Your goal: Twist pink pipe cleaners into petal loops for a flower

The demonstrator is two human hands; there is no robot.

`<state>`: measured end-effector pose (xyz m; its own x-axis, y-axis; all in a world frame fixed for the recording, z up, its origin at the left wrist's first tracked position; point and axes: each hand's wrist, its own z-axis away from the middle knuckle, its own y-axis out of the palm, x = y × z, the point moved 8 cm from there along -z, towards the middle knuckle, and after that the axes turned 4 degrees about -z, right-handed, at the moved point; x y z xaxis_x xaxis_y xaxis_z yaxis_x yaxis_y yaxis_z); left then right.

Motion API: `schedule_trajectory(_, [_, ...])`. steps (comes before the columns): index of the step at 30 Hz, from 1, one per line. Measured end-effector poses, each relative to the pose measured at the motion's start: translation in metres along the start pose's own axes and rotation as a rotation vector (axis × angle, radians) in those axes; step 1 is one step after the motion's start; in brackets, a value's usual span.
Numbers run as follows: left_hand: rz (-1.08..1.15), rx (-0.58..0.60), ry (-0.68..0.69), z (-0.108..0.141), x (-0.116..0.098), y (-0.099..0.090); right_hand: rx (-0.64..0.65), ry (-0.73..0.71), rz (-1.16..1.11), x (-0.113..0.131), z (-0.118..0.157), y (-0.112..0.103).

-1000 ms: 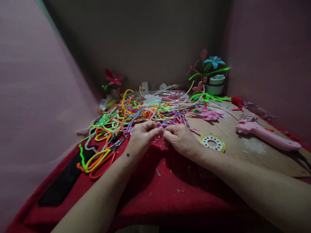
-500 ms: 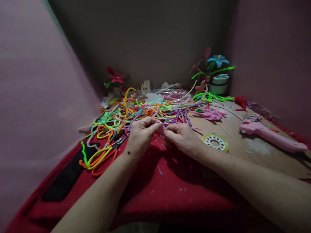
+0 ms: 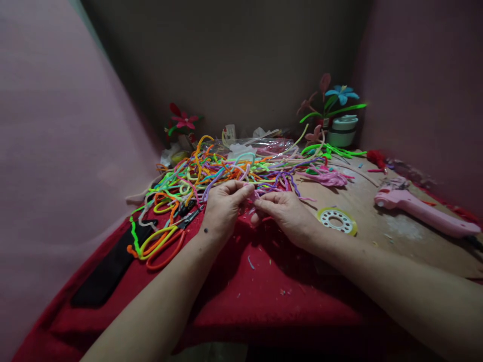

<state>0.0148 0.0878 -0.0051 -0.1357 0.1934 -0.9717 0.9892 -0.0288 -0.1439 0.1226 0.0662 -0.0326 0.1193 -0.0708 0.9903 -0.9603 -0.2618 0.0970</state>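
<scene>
Above the red cloth (image 3: 241, 301), my two hands meet at the near edge of a heap of coloured pipe cleaners (image 3: 204, 173). My left hand (image 3: 223, 207) is closed, thumb against bent index finger, on a pink pipe cleaner piece (image 3: 253, 197). From the other side my right hand (image 3: 283, 211) pinches the same pink piece, its fingertips close to the left thumb. Fingers cover most of the piece, so its shape is hard to see. Left of my left wrist lie scissors (image 3: 178, 232) with yellow and red-orange handles.
A black flat object (image 3: 98, 279) lies at left. On the cardboard (image 3: 366, 251) at right are a tape roll (image 3: 351, 226), a pink glue gun (image 3: 422, 208) and a pink pipe-cleaner bundle (image 3: 329, 177). Behind stand a blue flower (image 3: 342, 94), a pale pot (image 3: 342, 131) and a red flower (image 3: 184, 119).
Both hands stay together on the pink piece, with small shifts of the fingers; the left thumb now covers more of it. The whole view has shifted slightly.
</scene>
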Motion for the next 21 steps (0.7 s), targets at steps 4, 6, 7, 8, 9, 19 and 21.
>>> schedule_trajectory(4, [-0.185, -0.042, 0.112, 0.002, -0.008, -0.003, -0.013, 0.045, -0.150, -0.007, -0.004, -0.002])
schedule_trajectory(6, [-0.229, -0.053, 0.139, 0.003, -0.010, -0.002, -0.024, 0.068, -0.203, -0.010, -0.005, -0.003])
schedule_trajectory(7, [-0.236, -0.057, 0.140, 0.003, -0.010, -0.002, -0.023, 0.082, -0.225, -0.011, -0.005, -0.003])
schedule_trajectory(8, [-0.235, -0.060, 0.138, 0.003, -0.010, -0.002, -0.018, 0.099, -0.243, -0.012, -0.005, -0.003])
schedule_trajectory(9, [-0.226, -0.063, 0.133, 0.003, -0.010, -0.002, -0.011, 0.118, -0.259, -0.013, -0.005, -0.002])
schedule_trajectory(19, [0.107, 0.103, -0.056, -0.003, 0.005, 0.004, 0.019, 0.181, -0.449, -0.015, -0.009, -0.001])
schedule_trajectory(21, [0.203, 0.117, -0.122, -0.005, 0.012, 0.004, -0.039, 0.188, -0.510, -0.017, -0.011, -0.006])
